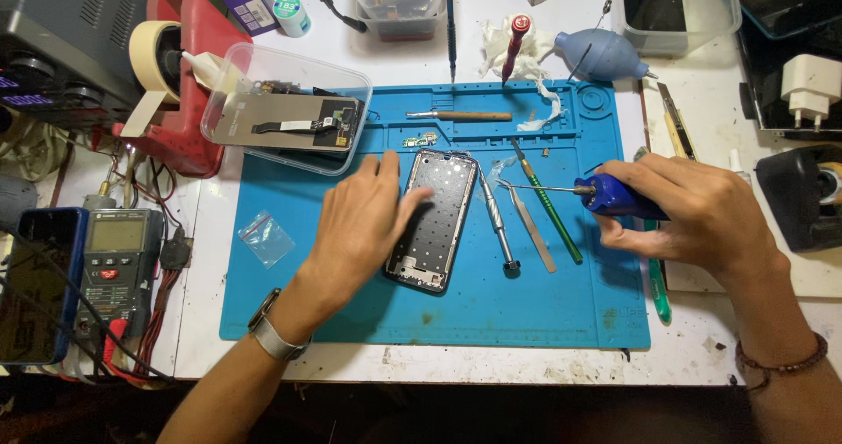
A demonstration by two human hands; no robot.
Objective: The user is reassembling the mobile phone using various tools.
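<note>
Blue mat (289, 308) covers the bench; left hand (364, 225), fingers spread flat, pins the phone frame (436, 220), long axis twelve-to-six; right hand (697, 211), at three o'clock, clamps a blue screwdriver (614, 196) pointing nine.

white bench (491, 363) | blue mat (491, 308) | multimeter (118, 260) | clear boxes (285, 106), contents unclear

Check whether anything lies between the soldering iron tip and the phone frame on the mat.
Yes: tweezers and a metal screwdriver lie on the blue mat between the soldering iron in the right hand and the phone frame.

Head camera looks steeply down, fairly near, over the blue mat (491, 312).
</note>
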